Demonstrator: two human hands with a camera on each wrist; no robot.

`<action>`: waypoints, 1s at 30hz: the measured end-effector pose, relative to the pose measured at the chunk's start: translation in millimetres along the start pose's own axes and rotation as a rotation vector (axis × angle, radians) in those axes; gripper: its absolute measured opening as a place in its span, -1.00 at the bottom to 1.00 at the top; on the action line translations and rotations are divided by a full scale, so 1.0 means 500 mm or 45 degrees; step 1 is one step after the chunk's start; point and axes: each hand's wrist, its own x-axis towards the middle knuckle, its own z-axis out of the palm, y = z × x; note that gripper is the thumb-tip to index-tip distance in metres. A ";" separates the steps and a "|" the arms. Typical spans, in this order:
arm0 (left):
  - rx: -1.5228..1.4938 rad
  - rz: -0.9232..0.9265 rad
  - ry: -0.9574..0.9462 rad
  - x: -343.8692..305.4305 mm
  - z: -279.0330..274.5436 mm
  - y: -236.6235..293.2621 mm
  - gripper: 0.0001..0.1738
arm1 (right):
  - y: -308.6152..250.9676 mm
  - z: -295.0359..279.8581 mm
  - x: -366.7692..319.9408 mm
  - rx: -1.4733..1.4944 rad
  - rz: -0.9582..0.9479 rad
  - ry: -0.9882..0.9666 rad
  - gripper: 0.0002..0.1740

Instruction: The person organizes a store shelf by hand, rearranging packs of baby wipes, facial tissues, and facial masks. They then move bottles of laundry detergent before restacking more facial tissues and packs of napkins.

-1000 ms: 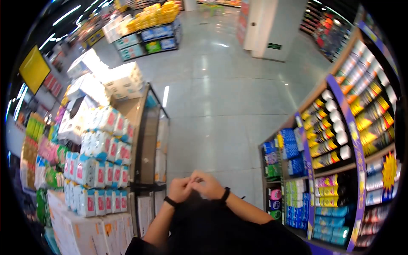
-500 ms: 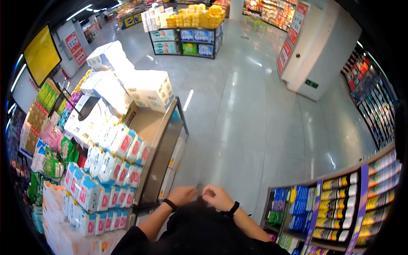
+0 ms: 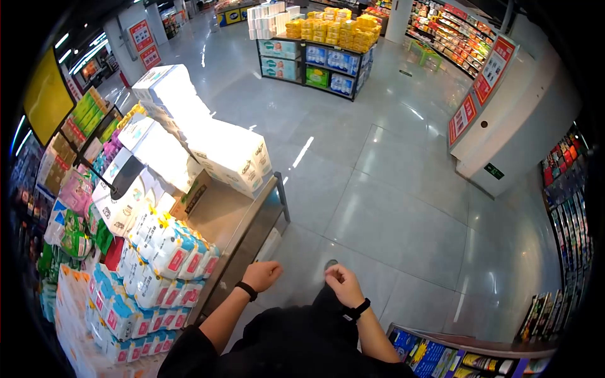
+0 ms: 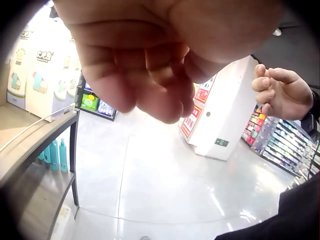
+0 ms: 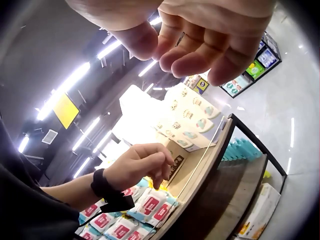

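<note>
My left hand (image 3: 262, 275) hangs in front of my body, its fingers loosely curled around nothing. It is nearest to the edge of the wooden display table (image 3: 230, 205) on the left. My right hand (image 3: 344, 285) is a short way to its right, over the floor, also loosely bent and holding nothing. Bent fingers (image 4: 160, 102) fill the top of the left wrist view, with the right hand beyond them. In the right wrist view the fingers (image 5: 192, 62) curl softly, and the left hand shows behind. White and blue wipe packs (image 3: 167, 252) are stacked beside the left arm.
White cartons (image 3: 233, 154) stand on the display table. Ahead is a stand (image 3: 328, 63) with yellow packs on top. A white pillar (image 3: 510, 132) with red signs rises at the right. Shelving with boxes and bottles (image 3: 447, 356) is near my right elbow. Grey tiled floor (image 3: 378, 208) lies between.
My hands were together in front of me and have drawn apart. The view has turned right, and I have come forward, with the right-hand shelf sliding down toward the bottom edge.
</note>
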 end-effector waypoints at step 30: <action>-1.038 -0.404 1.266 0.596 -0.186 -0.257 0.28 | -0.323 0.175 1.123 -0.790 -0.621 -1.082 0.29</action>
